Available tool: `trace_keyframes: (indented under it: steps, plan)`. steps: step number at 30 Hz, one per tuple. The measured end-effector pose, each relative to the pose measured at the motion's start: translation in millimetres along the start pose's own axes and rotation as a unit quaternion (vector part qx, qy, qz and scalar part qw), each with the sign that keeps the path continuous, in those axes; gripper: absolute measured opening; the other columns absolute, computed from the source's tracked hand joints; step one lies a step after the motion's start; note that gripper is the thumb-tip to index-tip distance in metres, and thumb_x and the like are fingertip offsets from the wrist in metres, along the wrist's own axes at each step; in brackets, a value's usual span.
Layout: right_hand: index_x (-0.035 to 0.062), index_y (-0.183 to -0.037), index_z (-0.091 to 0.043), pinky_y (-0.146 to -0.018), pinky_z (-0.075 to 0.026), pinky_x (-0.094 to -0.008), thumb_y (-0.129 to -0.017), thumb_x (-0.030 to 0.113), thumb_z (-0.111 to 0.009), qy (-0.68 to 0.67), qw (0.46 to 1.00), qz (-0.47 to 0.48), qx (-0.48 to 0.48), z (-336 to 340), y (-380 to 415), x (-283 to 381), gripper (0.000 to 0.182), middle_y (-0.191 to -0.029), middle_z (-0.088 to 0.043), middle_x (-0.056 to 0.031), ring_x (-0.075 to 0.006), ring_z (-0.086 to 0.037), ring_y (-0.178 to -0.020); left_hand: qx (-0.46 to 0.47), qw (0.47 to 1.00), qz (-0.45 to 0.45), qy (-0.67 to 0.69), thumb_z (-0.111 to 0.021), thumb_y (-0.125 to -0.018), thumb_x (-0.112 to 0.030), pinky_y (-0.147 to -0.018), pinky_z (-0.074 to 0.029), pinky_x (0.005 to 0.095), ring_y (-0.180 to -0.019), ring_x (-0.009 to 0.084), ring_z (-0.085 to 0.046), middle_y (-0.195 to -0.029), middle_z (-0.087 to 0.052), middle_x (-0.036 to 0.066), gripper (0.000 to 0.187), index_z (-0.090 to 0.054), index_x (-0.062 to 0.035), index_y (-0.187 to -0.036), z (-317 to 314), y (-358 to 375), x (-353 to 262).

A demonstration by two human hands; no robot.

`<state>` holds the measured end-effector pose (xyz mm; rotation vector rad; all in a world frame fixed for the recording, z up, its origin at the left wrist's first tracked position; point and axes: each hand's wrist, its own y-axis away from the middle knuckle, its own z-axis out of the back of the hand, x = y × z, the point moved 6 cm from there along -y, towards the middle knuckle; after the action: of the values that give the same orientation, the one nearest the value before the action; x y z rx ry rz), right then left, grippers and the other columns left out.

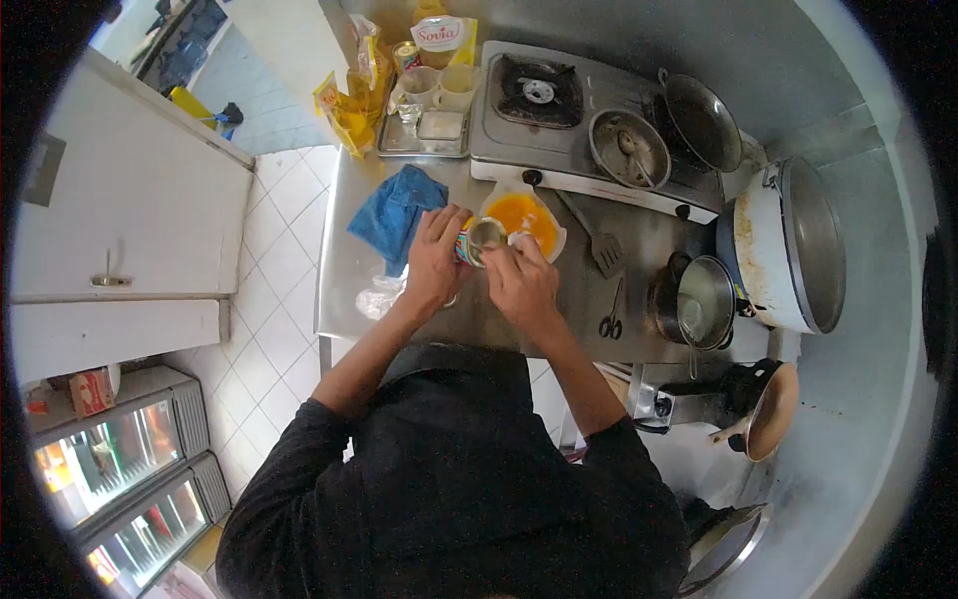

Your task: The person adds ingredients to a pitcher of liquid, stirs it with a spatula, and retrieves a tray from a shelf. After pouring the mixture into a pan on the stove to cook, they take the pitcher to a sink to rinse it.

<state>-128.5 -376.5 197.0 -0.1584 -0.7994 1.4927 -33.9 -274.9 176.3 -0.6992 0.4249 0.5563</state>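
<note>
Black sleeves are filling the bottom of the view as we are looking down over our 2 arms toward the steel counter (349, 290). We are wrapping our left hand (435, 262) around a small colourful can (477, 241), fingers closed on its side, and tilting it so its open silver top is facing us. Our right hand (521, 282) is touching the can's rim from the other side; whether it is pinching anything, we cannot tell. We are holding the can just over the near edge of a white bowl (552, 250) of orange liquid, in front of the 2-burner stove (559, 120). Lying just left of our hands is a blue cloth (394, 212); a spatula (599, 240) and scissors (611, 317) are resting to the right, near a small pot (699, 299).
</note>
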Motion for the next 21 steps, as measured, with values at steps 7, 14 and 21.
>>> trace_keyframes:
  steps: [7,14,21]
  plan:
    - [0.002,-0.084,-0.061,-0.057,-0.044,-0.0272,-0.087,0.012,-0.064,-0.244,0.939,-0.231,-0.077,-20,16,-50,0.011,-0.069,-0.062,-0.0039,-0.0123,-0.056,-0.066,0.023,0.998,0.038,-0.033,-0.078,-0.057,-0.013,-0.101,-0.036,0.0535,-0.112,0.0357,-0.049,-0.117,-0.054,0.015,0.069,-0.051,-0.0063,-0.121,-3,1,2]
    - [0.0005,-0.082,-0.062,-0.058,-0.04,-0.0204,-0.091,0.014,-0.062,-0.366,0.814,-0.4,-0.207,21,41,-88,0.016,-0.071,-0.061,0.0004,-0.0045,-0.049,-0.061,0.009,0.996,0.083,-0.029,-0.08,-0.054,-0.015,-0.095,-0.039,0.0513,-0.104,0.0363,-0.053,-0.112,-0.058,0.012,0.068,-0.053,-0.0086,-0.116,-2,-12,6]
    - [0.0026,-0.086,-0.066,-0.06,-0.046,-0.0281,-0.079,0.007,-0.067,0.153,0.988,0.008,-0.018,2,42,-38,0.008,-0.089,-0.068,-0.002,-0.018,-0.05,-0.071,0.004,0.993,0.114,-0.003,-0.08,-0.052,-0.013,-0.09,-0.042,0.0439,-0.099,0.0349,-0.056,-0.107,-0.061,0.012,0.067,-0.054,-0.006,-0.113,3,-2,19]
